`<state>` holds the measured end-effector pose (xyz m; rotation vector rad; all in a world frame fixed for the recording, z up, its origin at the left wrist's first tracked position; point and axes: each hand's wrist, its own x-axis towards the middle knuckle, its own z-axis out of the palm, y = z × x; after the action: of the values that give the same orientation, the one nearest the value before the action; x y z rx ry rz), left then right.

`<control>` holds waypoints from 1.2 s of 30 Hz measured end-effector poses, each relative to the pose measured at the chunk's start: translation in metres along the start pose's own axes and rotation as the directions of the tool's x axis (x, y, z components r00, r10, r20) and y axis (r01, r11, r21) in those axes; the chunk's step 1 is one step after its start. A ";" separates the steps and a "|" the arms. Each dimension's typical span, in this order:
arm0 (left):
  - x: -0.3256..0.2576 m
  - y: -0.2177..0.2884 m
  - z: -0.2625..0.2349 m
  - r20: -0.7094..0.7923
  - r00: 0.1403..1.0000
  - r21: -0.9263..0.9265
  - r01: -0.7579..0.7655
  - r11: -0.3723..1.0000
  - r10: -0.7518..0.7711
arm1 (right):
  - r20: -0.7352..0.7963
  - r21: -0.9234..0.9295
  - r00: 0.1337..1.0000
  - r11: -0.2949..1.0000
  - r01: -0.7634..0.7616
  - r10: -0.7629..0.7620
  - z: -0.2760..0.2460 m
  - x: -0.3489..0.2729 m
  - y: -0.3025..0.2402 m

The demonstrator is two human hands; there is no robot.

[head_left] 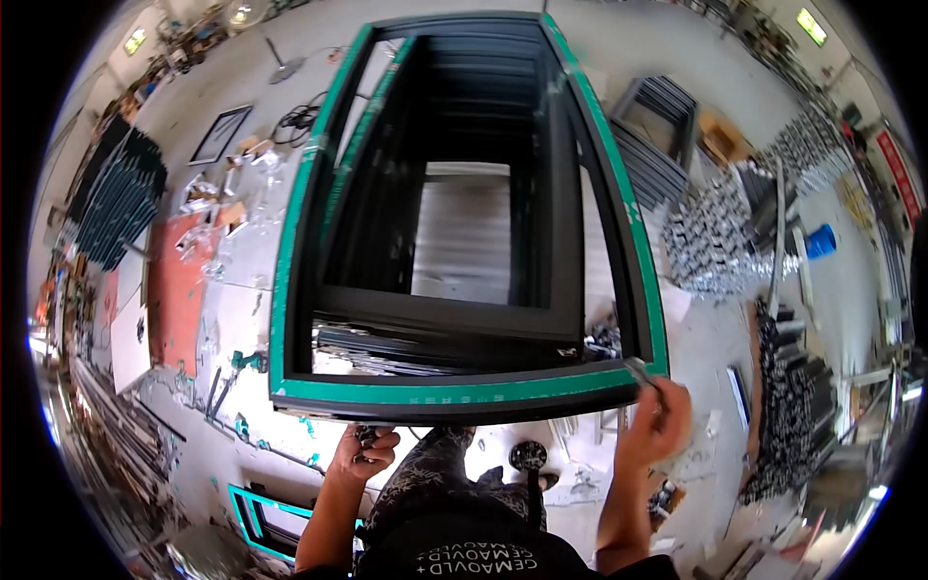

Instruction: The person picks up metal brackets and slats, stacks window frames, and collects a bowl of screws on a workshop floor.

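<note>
A large dark window frame faced with green film (464, 389) lies in front of me, on top of a stack of dark frames (445, 314). My right hand (661, 423) is at its near right corner, fingers pinched together. A short, thin greyish object (638, 370) sticks out from those fingers onto the corner; blur hides its kind. Below the near edge, toward the left, my left hand (363, 454) is closed around small dark pieces (365, 437), too small to name.
Smaller green-faced frames (256, 527) lie at the lower left. A green cordless drill (249, 362) sits left of the stack. Dark frames (657, 135) and piled metal parts (715, 232) stand at right, near a blue bucket (821, 242). A round black stool (528, 455) is below.
</note>
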<state>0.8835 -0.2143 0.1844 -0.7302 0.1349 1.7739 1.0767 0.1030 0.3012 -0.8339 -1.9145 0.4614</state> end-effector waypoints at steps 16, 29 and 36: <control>0.123 -0.057 0.045 0.350 0.915 0.614 -0.387 0.688 0.202 | -0.062 0.296 0.743 0.723 -0.624 0.666 0.077 -0.133 0.048; 0.162 -0.033 0.028 -0.303 0.948 0.716 0.296 0.632 -0.100 | -0.002 -0.529 0.992 0.842 -0.107 0.125 0.094 -0.150 0.068; 0.161 -0.036 0.027 -0.296 0.947 0.698 0.302 0.649 -0.122 | -0.091 -0.130 0.963 0.956 -0.263 0.253 0.098 -0.150 0.070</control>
<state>0.8811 -0.0563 0.1291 -0.3138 0.8458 1.2283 1.0608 0.0469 0.1174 -1.1869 -1.7933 0.4483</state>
